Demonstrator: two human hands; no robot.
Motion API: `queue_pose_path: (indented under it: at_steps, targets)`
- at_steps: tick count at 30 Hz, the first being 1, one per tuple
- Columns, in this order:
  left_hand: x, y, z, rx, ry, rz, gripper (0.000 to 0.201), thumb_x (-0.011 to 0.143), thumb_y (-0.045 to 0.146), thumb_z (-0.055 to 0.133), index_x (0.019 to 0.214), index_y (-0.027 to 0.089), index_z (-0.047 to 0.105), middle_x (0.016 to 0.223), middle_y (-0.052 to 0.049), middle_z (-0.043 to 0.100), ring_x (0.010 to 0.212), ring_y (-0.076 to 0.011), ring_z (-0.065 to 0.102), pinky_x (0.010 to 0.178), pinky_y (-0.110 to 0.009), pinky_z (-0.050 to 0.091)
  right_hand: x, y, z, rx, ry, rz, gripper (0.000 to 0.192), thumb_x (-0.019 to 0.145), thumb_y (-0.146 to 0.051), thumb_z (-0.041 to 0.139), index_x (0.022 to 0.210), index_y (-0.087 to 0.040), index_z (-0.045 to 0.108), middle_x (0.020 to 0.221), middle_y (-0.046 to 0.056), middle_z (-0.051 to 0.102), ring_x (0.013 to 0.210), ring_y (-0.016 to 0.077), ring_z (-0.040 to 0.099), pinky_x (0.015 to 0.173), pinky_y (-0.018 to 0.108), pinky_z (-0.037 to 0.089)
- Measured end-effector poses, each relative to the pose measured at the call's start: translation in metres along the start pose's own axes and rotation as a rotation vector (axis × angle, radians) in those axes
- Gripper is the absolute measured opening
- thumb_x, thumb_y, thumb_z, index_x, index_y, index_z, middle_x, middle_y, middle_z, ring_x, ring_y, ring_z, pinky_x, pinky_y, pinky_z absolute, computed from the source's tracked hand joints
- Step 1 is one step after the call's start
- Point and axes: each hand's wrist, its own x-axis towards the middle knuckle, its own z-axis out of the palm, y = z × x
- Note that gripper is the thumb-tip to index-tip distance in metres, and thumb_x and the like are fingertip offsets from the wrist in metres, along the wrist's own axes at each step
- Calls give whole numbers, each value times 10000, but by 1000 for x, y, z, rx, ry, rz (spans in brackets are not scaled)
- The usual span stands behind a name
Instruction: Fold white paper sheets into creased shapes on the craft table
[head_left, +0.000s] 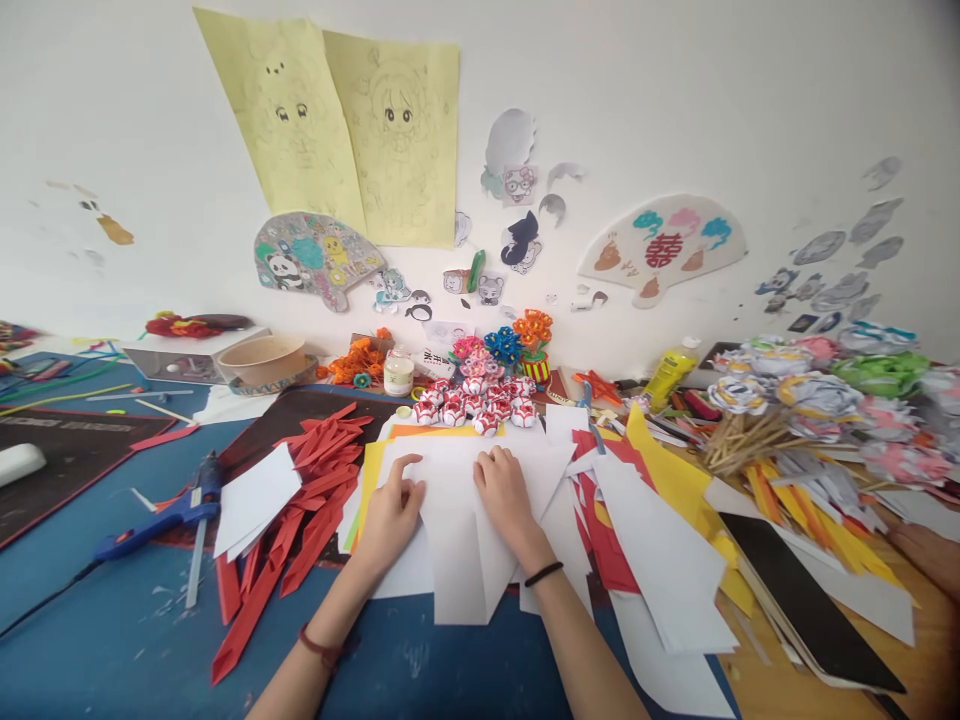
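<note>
Now both hands press flat on a white sheet of paper at the middle of the worktop: left hand and right hand, fingers spread, pinching nothing. Red paper strips lie just left.

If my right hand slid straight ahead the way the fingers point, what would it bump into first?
Likely the cluster of small red-and-white paper balls just beyond the white paper that your right hand presses; only flat paper lies between, though depth is hard to judge.
</note>
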Motion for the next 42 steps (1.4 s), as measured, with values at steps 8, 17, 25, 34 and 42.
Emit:
queue_pose_path:
  at_steps: [8, 17, 25, 34, 42]
  targets:
    - [-10, 0, -2, -71, -27, -84, 530, 827, 398, 503, 1296, 187, 373, 569, 73, 571, 546, -161, 544, 591, -245, 400, -46, -7, -31, 133, -46, -33, 263, 913, -142, 423, 1109, -191, 592, 1186, 88, 595, 1109, 212, 533, 955, 352, 430]
    - [-27, -3, 4, 62, -44, 19, 358, 866, 322, 430, 1204, 210, 405, 548, 94, 451, 498, -144, 472, 582, -234, 363, -65, -6, -19, 67, -94, -28, 455, 969, -198, 297, 1395, -147, 449, 1460, 104, 412, 1359, 212, 366, 1111, 404, 336]
    - [-37, -1, -6, 46, -43, -6, 316, 881, 351, 442, 1166, 216, 414, 564, 91, 465, 519, -142, 475, 584, -236, 364, -67, -6, -18, 37, -81, -47, 460, 968, -169, 284, 1398, -134, 442, 1453, 108, 423, 1358, 213, 367, 1103, 407, 348]
    - [-55, 1, -3, 37, -19, 30, 439, 868, 373, 491, 1259, 199, 392, 585, 80, 541, 534, -144, 512, 642, -260, 408, -70, -18, -41, 62, 77, 55, 308, 919, -130, 401, 1112, -188, 635, 1125, 100, 634, 1088, 235, 551, 958, 402, 441]
    - [-58, -2, 2, 59, -11, 20, 355, 882, 343, 454, 1203, 194, 416, 557, 95, 477, 506, -132, 473, 626, -258, 390, -93, -19, -41, 76, 23, -30, 362, 940, -193, 367, 1228, -208, 585, 1266, 96, 575, 1182, 241, 516, 995, 419, 446]
